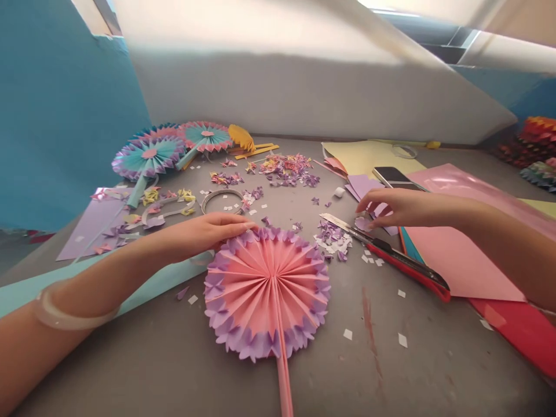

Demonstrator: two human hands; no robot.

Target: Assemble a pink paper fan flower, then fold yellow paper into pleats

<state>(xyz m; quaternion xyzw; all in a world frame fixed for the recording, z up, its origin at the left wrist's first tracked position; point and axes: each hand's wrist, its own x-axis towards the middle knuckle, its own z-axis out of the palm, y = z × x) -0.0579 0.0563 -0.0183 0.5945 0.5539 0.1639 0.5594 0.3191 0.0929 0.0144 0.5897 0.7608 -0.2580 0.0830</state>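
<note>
A round pleated paper fan, pink with a scalloped purple border and a pink stick, lies on the table in front of me. My left hand rests at its upper left rim, fingers stretched out and touching the edge; the thumb is mostly hidden. To the right, my right hand hovers with fingers curved and apart from the thumb. Just by those fingertips is a small purple paper piece. Below them lie a black cutter knife and red-handled scissors. Purple and white paper bits are heaped beside the blade.
Finished paper fans lie at the back left. A tape roll sits beyond my left hand. Coloured cutouts are scattered farther back. On the right are pink sheets, a phone and a yellow sheet.
</note>
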